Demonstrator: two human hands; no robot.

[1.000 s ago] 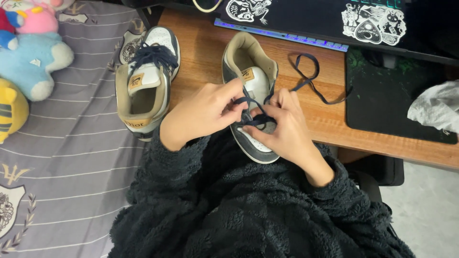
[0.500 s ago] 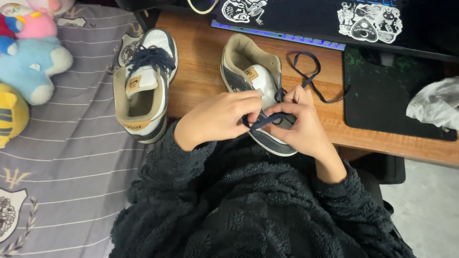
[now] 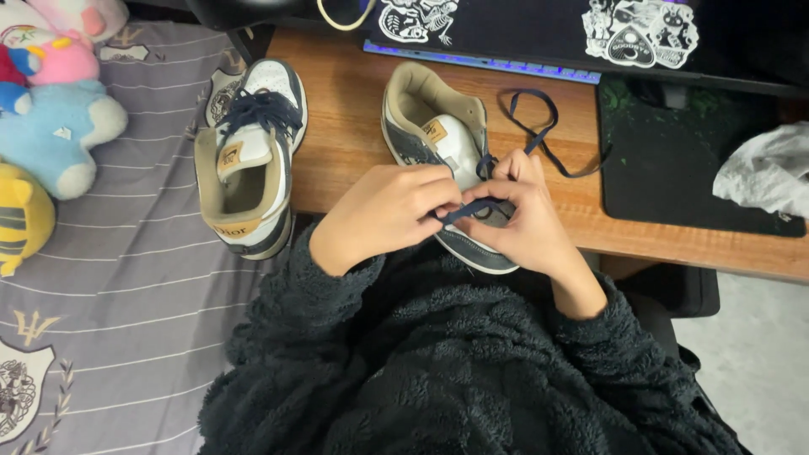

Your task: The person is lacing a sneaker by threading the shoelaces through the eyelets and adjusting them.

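A sneaker is laid on the wooden table, heel toward the far edge, toe at the near edge and partly covered by both hands. A dark blue lace is pinched between the left hand and the right hand, stretched short and taut between the fingertips over the shoe's front. Left grip: closed on the lace, thumb and forefinger pressed together. Right grip: closed on the same lace, fingers curled over the toe area. The loose end of the lace is looped out on the table to the right of the shoe, toward a black mouse mat.

A second sneaker, already laced, is set at the table's left edge, partly over a grey striped bed cover, well apart from the hands. Plush toys are seen at the far left on the cover. A crumpled white bag is lying on the mat at the right. Dark fleece sleeves fill the foreground.
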